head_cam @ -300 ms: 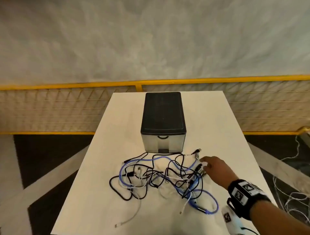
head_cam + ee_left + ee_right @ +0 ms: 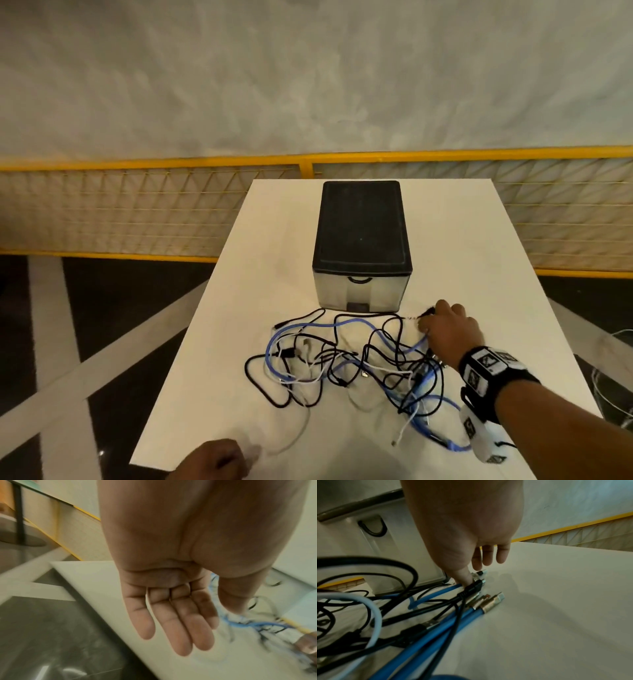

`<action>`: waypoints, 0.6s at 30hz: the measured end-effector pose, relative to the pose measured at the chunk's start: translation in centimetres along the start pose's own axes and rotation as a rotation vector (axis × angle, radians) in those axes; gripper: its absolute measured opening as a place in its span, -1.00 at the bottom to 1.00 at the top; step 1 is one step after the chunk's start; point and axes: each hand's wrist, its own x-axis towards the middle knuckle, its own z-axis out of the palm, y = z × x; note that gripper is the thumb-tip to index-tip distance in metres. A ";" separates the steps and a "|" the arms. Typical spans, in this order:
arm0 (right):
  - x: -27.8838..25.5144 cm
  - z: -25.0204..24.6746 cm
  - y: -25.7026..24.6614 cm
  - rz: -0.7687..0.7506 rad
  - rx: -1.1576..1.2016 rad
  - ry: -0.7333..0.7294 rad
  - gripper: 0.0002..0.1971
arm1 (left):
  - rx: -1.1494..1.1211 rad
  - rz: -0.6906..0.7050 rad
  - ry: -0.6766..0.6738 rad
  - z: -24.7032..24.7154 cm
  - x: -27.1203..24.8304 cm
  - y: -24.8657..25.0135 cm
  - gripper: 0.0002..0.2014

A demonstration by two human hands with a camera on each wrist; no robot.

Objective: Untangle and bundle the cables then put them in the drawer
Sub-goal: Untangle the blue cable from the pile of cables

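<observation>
Several tangled cables lie just before the closed drawer box.

Bench is plain white. The drawer box has a black top and silvery-grey front. Cables are a mix of black, blue and white. Fence in the upper half is yellow mesh, floor black with pale stripes.
</observation>
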 end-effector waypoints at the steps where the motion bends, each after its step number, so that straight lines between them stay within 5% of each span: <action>1: 0.0 -0.1 -0.2 0.015 -0.018 0.003 -0.69 | -0.077 0.053 0.005 0.0 -0.3 1.5 -0.77; 5: -0.2 -0.8 0.1 0.000 -0.017 0.010 -0.80 | -0.147 0.211 -0.040 0.7 2.0 8.0 -0.81; 8: -0.6 -3.3 0.7 -0.064 0.215 0.027 -0.88 | -0.139 0.374 -0.023 0.5 3.1 12.0 -0.82; 12: -1.8 -9.2 1.5 -0.188 0.440 0.271 -0.89 | -0.098 0.627 0.010 0.3 5.0 17.9 -0.96; 18: -6.4 -18.5 -1.7 -0.381 0.481 0.456 -0.94 | 0.078 0.821 0.183 -0.4 6.7 26.6 -0.49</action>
